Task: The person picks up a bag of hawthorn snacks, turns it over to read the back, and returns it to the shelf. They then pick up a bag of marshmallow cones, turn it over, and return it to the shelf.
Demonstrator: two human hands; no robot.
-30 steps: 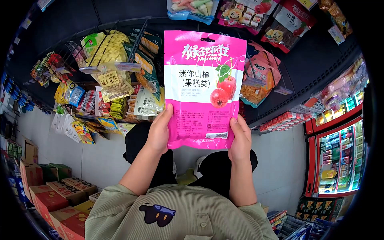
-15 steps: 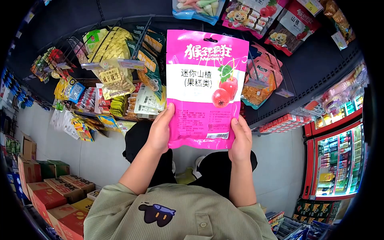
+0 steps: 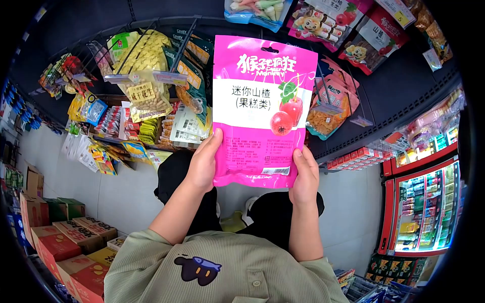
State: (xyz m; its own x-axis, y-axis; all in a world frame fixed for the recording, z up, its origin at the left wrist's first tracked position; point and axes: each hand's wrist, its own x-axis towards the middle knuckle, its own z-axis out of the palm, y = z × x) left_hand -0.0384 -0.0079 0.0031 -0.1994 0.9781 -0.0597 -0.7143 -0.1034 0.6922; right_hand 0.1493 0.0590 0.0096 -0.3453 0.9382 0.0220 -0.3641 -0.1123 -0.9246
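My left hand (image 3: pixel 204 160) has hold of the left edge of a pink and white Crazy Monkey mini hawthorn bag (image 3: pixel 247 121), low down. My right hand (image 3: pixel 305 177) has hold of its right edge, low down too. Both hands are partly closed, with the thumbs at the front; I can't see all my fingers. The bag is in front of me, between my hands, its front turned to me. My legs in black trousers (image 3: pixel 177 177) are below the bag, and nearer to me than it is my green shirt (image 3: pixel 227 267).

Left of the bag hangs a yellow salted peanut bag (image 3: pixel 148 101). Just right of it is an orange snack bag (image 3: pixel 325 120). Past its top are a blue sweets bag (image 3: pixel 259 12) and, to the right, a red hawthorn bag (image 3: pixel 373 38). Well off to its right is a red drinks fridge (image 3: pixel 388 212). Well off to its lower left are cardboard boxes (image 3: pixel 76 236).
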